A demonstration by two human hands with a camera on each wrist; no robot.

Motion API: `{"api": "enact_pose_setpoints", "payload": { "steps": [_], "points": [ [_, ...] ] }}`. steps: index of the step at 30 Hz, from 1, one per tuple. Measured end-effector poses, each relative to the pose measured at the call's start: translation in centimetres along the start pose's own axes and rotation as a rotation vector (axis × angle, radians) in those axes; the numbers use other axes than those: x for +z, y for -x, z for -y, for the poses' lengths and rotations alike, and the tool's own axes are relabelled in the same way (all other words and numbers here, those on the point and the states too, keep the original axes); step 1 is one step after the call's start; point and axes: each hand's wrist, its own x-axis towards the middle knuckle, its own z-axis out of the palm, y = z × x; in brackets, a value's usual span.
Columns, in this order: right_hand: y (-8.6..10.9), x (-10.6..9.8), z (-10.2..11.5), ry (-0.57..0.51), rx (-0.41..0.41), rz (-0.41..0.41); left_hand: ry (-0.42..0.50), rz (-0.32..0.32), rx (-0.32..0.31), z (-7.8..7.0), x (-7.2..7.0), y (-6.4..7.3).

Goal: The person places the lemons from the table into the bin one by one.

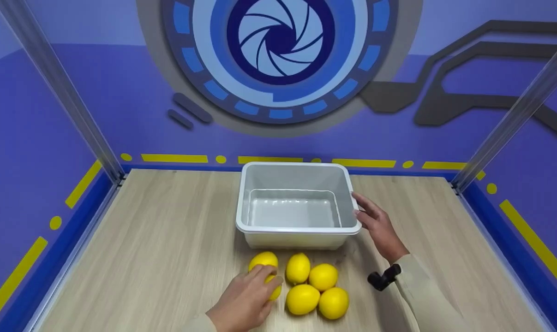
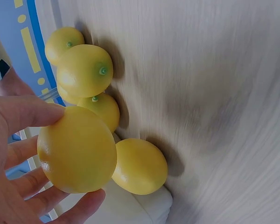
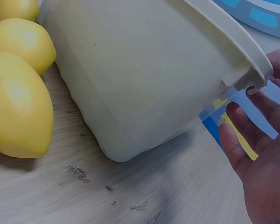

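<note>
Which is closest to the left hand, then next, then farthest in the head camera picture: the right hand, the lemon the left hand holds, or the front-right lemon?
From the left hand:
1. Held lemon: in its grip.
2. Front-right lemon: on the table, to its right.
3. Right hand: farther right, by the right rim of the tub.

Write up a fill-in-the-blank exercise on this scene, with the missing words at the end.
1. The left hand holds a lemon coloured ____.
2. Counting the held one, the number of lemons in view is ____.
3. The hand touching the bin is the person's ____ hand.

Missing words: yellow; six; right.
</note>
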Motion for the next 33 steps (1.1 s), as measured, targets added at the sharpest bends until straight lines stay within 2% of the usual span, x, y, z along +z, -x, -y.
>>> {"api": "enact_pose_setpoints", "payload": {
  "steps": [5,23,33],
  "points": [
    [-0.03,-0.10,-0.01,-0.001,0.010,0.005,-0.005,-0.048,0.018,0.12,-0.05,0.10],
    [0.03,0.07,0.00,-0.017,0.022,-0.009,0.001,0.002,0.001,0.26,-0.47,-0.18],
    [-0.01,0.05,-0.05,-0.020,0.012,-0.006,-0.003,-0.020,0.003,0.39,-0.59,-0.28]
  ]
}}
